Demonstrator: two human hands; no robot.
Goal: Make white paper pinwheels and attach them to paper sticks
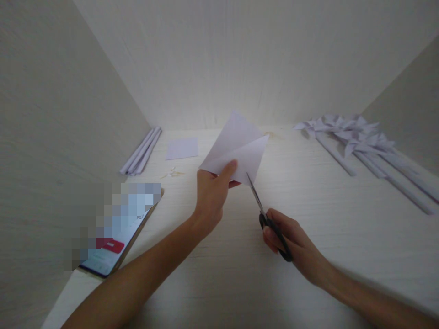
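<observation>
White, faintly streaked walls (pixel 212 59) stand around a white table (pixel 240 283), and I watch from far off. My left hand (pixel 211 194) pinches a paper sheet (pixel 235 139), thumb on top and fingers under it, so I can't see most of those fingers. The sheet is up over the table, just past my left hand and up to the left of my right hand (pixel 286 235). One corner points at the back wall, and a line like a crease runs from its left corner to its right one; it looks about as long as it is wide. My right hand is wrapped round the black handles of the scissors (pixel 264 216). They point up and a bit left, with the tips at the sheet's near right part; I can't tell if they are cutting it. Left of the sheet are tiny scraps (pixel 172 172), a paper square (pixel 182 148) and, farther out, paper rolls (pixel 142 151) that overlap, so they're hard to count. Nearer me is a phone (pixel 126 233), with blocky squares hiding part of it. Over on the right, paper pinwheels (pixel 365 137) lie in a heap with paper sticks (pixel 336 155); the right edge cuts off one stick. Both arms are cut off too.
</observation>
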